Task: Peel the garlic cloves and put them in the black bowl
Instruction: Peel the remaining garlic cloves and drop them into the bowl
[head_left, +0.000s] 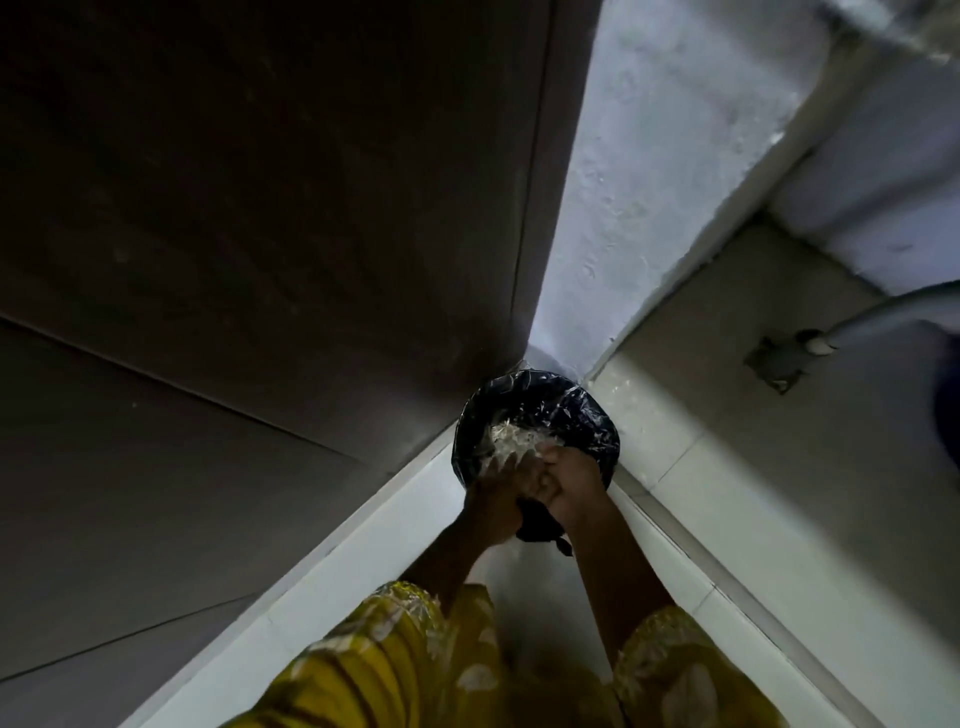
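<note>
Glossy black bin liner, whitish garlic skins, mustard-yellow sleeves (pale blotchy print), dark brown panel

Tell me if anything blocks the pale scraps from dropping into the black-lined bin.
Nothing visible does. The pale scraps at the left hand and right hand are right over the black-lined bin, whose mouth is uncovered.

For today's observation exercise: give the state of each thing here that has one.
Bin: open, lined with black bag.
Pale peels: loose, at the fingertips over bin.
Left hand: above bin, grip unclear.
Right hand: fingers curled, against left hand.
Dark object: between hands, unidentifiable.
</note>
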